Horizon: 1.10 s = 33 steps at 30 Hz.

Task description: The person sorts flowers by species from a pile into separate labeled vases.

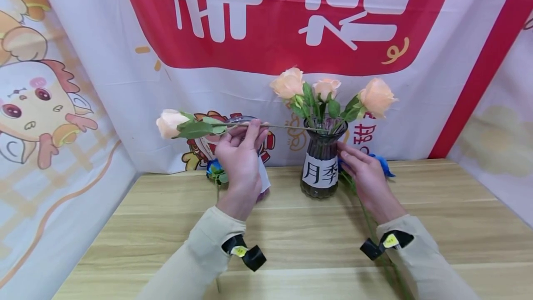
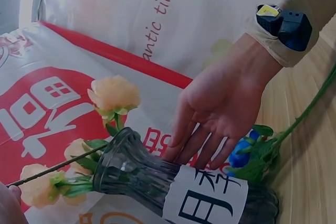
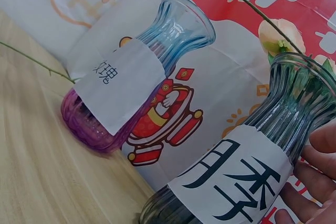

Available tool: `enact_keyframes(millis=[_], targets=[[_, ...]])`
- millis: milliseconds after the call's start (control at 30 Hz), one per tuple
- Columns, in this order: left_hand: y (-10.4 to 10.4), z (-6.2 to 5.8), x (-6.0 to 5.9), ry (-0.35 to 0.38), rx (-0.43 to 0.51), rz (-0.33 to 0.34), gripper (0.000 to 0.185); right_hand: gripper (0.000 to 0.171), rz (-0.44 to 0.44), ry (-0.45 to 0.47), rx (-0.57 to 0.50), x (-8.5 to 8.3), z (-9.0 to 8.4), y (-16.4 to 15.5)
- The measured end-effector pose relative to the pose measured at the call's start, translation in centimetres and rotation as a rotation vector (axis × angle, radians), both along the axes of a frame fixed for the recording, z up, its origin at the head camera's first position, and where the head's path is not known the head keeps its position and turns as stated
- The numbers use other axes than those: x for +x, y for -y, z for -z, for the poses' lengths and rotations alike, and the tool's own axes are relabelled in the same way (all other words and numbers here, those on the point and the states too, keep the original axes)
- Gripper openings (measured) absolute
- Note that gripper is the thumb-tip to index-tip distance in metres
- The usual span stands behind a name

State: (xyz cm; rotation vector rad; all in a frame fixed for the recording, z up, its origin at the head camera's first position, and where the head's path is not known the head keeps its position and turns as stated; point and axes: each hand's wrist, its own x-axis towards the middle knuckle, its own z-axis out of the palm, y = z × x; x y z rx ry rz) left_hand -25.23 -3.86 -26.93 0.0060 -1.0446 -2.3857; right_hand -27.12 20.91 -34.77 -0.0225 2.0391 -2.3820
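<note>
My left hand [image 1: 246,139] pinches the thin green stem of a peach rose [image 1: 168,123] and holds it level, bloom to the left. The stem's cut end [image 2: 52,169] reaches the rim of the dark ribbed glass vase [image 1: 320,152], which has a white label [image 1: 319,173] and holds three peach roses [image 1: 288,82]. My right hand [image 1: 355,160] rests with straight fingers [image 2: 195,145] against the right side of this vase [image 3: 273,145]. A blue flower [image 2: 242,155] with a long green stem [image 2: 310,107] lies on the table under that hand.
A purple-and-blue glass vase [image 3: 131,77] with a white label stands left of the dark vase, mostly hidden behind my left hand. Another blue flower [image 1: 214,168] lies beside it. The wooden table [image 1: 291,244] is backed by printed banners [image 1: 266,22].
</note>
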Motion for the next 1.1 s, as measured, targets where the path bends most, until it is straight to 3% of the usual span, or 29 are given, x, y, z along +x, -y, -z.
enact_keyframes(millis=[400,567,833,933,1100], targets=[[-2.6,-0.1,-1.1,0.063,-0.061,0.008,0.016,0.055,0.001,-0.007,0.002,0.0,0.0,0.0],[-3.4,-0.2,-1.8,0.050,-0.077,-0.022,0.017,0.054,0.004,0.008,0.009,0.0,-0.1,0.0],[-4.4,-0.3,-3.0,-0.019,-0.194,-0.090,0.014,0.054,0.005,0.003,0.006,0.0,-0.1,0.0],[-5.2,-0.3,-3.2,-0.023,-0.232,-0.078,0.015,0.054,0.004,0.002,0.008,0.0,-0.1,0.0],[-6.9,0.1,-3.5,0.049,-0.318,-0.025,0.018,0.053,0.006,0.012,0.012,0.0,-0.1,0.0]])
